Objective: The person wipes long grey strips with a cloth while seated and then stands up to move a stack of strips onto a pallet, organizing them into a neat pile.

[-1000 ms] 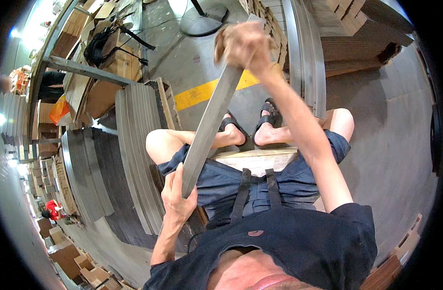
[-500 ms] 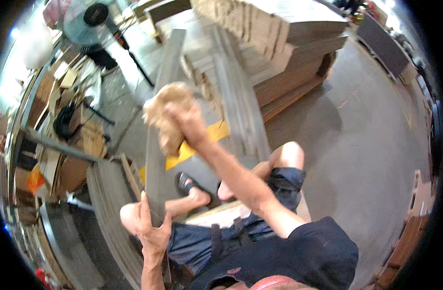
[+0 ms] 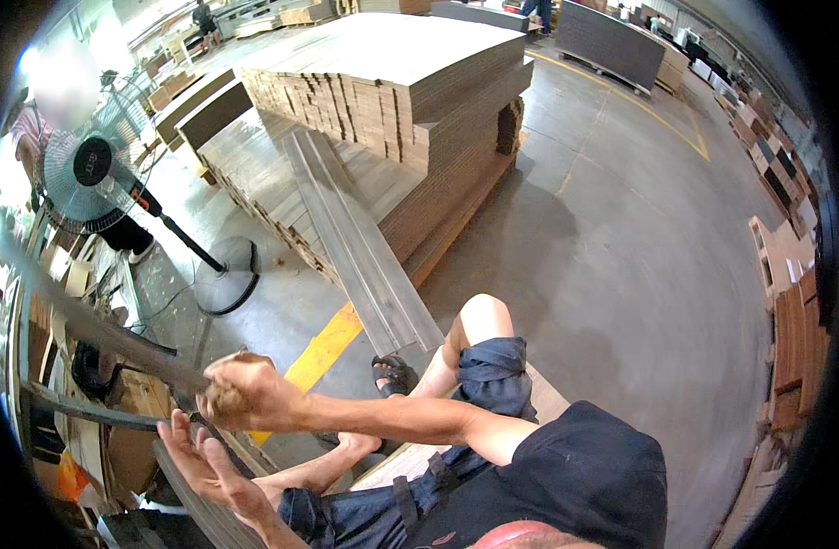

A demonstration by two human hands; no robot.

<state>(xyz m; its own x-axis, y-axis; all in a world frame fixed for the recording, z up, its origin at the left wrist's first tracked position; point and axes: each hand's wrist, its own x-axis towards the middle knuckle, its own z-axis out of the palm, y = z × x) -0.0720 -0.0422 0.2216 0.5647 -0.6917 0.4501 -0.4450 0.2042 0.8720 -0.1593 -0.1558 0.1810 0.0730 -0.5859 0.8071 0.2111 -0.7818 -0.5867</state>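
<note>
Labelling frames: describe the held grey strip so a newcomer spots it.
Find the standing fan at left. Below it, a blurred grey strip slants down to the person's right hand. Unlike the grey planks lying on the board stack, this one is raised and gripped.

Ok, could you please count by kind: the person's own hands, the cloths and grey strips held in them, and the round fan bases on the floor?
Left hand and right hand: 2
Tan cloth: 1
Blurred grey strip: 1
Round fan base: 1
Total: 5
</note>
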